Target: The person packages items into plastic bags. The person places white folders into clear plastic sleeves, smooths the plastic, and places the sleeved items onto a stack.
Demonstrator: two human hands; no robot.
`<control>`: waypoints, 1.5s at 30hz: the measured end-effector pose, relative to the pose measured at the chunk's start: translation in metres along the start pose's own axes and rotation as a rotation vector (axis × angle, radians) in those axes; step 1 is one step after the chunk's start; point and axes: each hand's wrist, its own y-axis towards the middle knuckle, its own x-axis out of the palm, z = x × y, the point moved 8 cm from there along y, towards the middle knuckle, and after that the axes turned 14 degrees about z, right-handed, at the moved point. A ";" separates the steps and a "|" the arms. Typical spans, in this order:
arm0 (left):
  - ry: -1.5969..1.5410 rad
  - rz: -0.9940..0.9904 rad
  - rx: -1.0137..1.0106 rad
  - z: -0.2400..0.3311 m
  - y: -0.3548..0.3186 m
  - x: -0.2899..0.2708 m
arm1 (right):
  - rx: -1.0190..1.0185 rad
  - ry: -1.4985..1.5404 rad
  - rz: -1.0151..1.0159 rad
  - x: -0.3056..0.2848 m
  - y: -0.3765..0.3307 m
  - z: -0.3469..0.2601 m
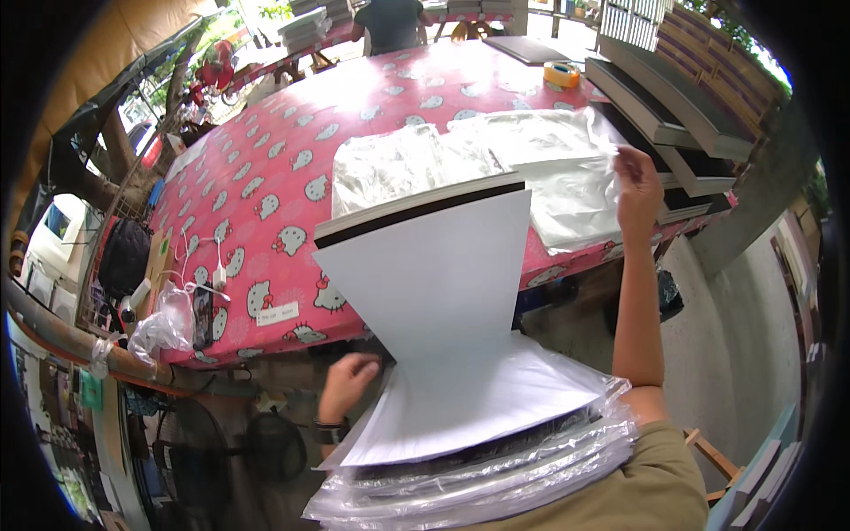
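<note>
Plastic sleeves (416,164) lie on the tabletop (363,93), from its middle to the near edge, right of centre. The right hand (639,190) is at their right side, before the stacked books (651,102) along the right edge. Behind the sleeves, toward the far right corner, lie a tape roll (561,74) and, beyond it, a flat board (527,50). By the near left corner are a plastic bag (164,327), a cable (186,250) and, nearer the middle, a label (278,313). Boards (434,274) stand before the near edge, with the left hand (350,380) to their left. A person (391,26) is behind the far edge.
</note>
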 end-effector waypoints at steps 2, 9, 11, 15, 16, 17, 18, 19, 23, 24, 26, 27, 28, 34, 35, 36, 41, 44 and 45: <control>-0.139 -0.005 0.057 0.069 -0.006 -0.026 | 0.126 0.183 -0.709 0.042 -0.061 -0.042; -0.284 -0.431 0.642 0.229 -0.021 0.028 | 0.478 0.385 -1.607 0.079 -0.187 -0.172; -0.405 -0.514 0.298 0.212 -0.016 0.053 | 0.473 0.485 -1.301 0.096 -0.164 -0.169; -0.604 -0.146 0.108 0.190 0.017 0.043 | 0.668 0.626 -0.891 0.105 -0.156 -0.116; -0.586 -0.090 0.130 0.187 0.019 0.041 | 0.698 0.637 -0.922 0.105 -0.163 -0.114; -0.567 -0.034 0.151 0.186 0.021 0.038 | 0.728 0.648 -0.954 0.104 -0.170 -0.114; -0.541 0.025 0.154 0.178 0.019 0.035 | 0.778 0.660 -0.991 0.104 -0.183 -0.112; -0.517 0.047 0.178 0.173 0.019 0.036 | 0.795 0.616 -0.947 0.104 -0.189 -0.103; -0.653 0.060 0.164 0.174 0.017 0.040 | 0.769 0.595 -0.936 0.102 -0.194 -0.104; -0.749 0.042 0.134 0.177 0.016 0.042 | 0.746 0.509 -0.975 0.100 -0.196 -0.105; -0.691 0.026 0.048 0.165 0.019 0.043 | 0.696 0.336 -1.049 0.096 -0.199 -0.104; -0.656 0.005 -0.004 0.158 0.019 0.046 | 0.693 0.333 -1.019 0.094 -0.199 -0.102; -0.649 0.020 -0.012 0.156 0.020 0.044 | 0.690 0.329 -0.989 0.094 -0.199 -0.099; -0.769 0.013 0.049 0.160 0.017 0.048 | 0.684 0.486 -0.897 0.094 -0.203 -0.105; -0.783 0.016 0.039 0.163 0.015 0.051 | 0.660 0.436 -0.936 0.092 -0.203 -0.108; -0.792 0.027 0.034 0.164 0.016 0.050 | 0.633 0.397 -0.976 0.094 -0.204 -0.113; -0.783 0.039 0.075 0.154 0.019 0.046 | 0.641 0.442 -0.872 0.087 -0.204 -0.105; -0.783 0.055 0.118 0.160 0.017 0.050 | 0.627 0.526 -0.885 0.091 -0.208 -0.112; -0.787 0.056 0.138 0.162 0.016 0.051 | 0.624 0.523 -0.917 0.092 -0.210 -0.112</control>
